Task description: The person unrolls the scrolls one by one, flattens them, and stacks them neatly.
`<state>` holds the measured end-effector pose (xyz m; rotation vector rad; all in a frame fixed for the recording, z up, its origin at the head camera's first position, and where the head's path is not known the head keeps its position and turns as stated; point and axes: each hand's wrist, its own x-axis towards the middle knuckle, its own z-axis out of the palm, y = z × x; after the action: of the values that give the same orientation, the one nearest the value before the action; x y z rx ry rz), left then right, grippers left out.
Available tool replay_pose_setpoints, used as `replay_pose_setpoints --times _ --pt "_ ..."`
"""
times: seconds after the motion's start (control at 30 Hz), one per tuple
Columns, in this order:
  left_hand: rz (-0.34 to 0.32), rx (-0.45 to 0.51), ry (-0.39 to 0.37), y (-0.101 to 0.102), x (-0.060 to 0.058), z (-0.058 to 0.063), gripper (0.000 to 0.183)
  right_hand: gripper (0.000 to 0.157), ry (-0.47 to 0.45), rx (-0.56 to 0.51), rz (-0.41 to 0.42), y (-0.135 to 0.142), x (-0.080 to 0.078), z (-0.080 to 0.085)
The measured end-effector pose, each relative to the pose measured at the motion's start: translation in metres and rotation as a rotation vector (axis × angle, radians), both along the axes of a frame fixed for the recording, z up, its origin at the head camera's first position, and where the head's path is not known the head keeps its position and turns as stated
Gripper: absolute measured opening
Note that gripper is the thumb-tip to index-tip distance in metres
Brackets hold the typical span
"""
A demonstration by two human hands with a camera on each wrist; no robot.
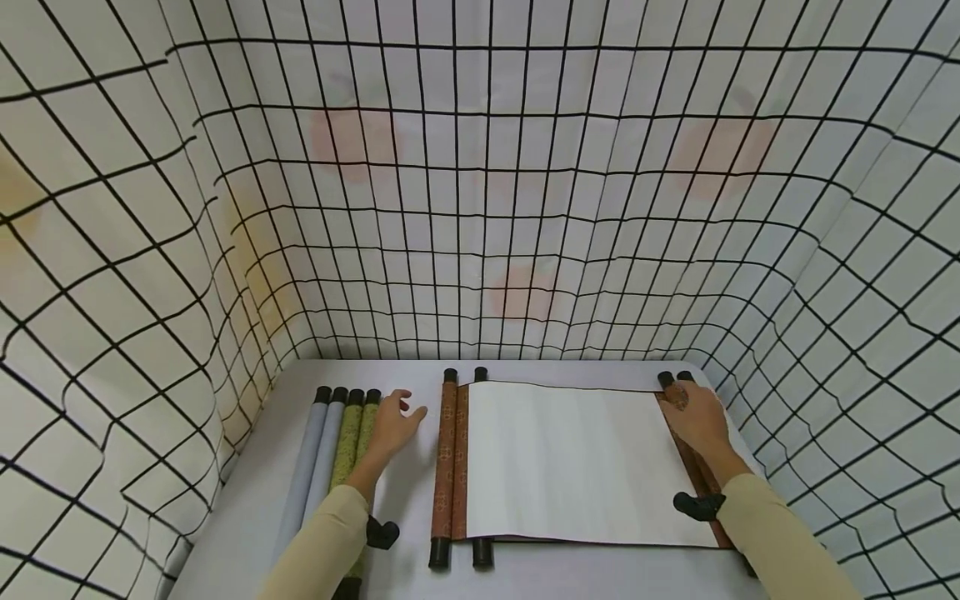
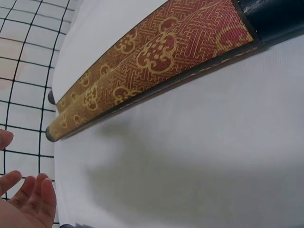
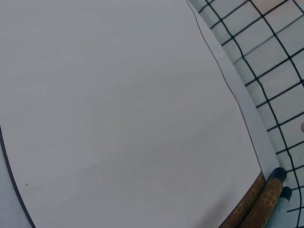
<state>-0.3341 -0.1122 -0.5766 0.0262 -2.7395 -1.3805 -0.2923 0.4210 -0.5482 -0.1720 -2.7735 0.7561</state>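
Observation:
An unrolled hanging scroll with a blank white sheet (image 1: 570, 458) and brown-red brocade ends lies flat on the table. Along its left end runs a brocade roller (image 1: 445, 458) with black knobs, seen close in the left wrist view. My left hand (image 1: 393, 425) hovers between that roller and the rolled green scrolls, fingers loosely bent and holding nothing. Over the scroll's right end is my right hand (image 1: 697, 417), with the brocade showing between thumb and fingers. In the right wrist view the upper right brocade roller (image 3: 266, 197) is uncovered, and only a fingertip (image 3: 302, 127) shows apart from it.
Rolled green scrolls (image 1: 348, 433) and pale grey-blue scrolls (image 1: 307, 458) lie side by side at the left. Another grey-blue roll (image 3: 280, 211) lies against the right brocade roller. A black wire grid (image 1: 487, 208) backed by white cloth encloses the table.

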Motion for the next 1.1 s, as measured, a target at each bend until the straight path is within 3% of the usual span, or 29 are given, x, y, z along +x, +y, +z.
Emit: replay_pose_setpoints --times 0.23,0.47,0.8,1.1 --pt "0.009 -0.009 0.026 -0.015 -0.002 0.008 0.049 0.051 0.008 -0.059 0.058 -0.039 -0.009 0.015" --pt "0.028 -0.002 0.054 -0.033 -0.001 0.013 0.048 0.053 -0.070 -0.073 0.097 -0.081 -0.015 0.030" --pt "0.048 0.014 -0.024 -0.065 0.010 0.031 0.054 0.053 -0.073 -0.167 0.187 -0.133 -0.024 0.041" --pt "0.061 -0.003 -0.022 -0.090 0.017 0.029 0.057 0.052 -0.061 -0.217 0.281 -0.186 -0.028 0.048"
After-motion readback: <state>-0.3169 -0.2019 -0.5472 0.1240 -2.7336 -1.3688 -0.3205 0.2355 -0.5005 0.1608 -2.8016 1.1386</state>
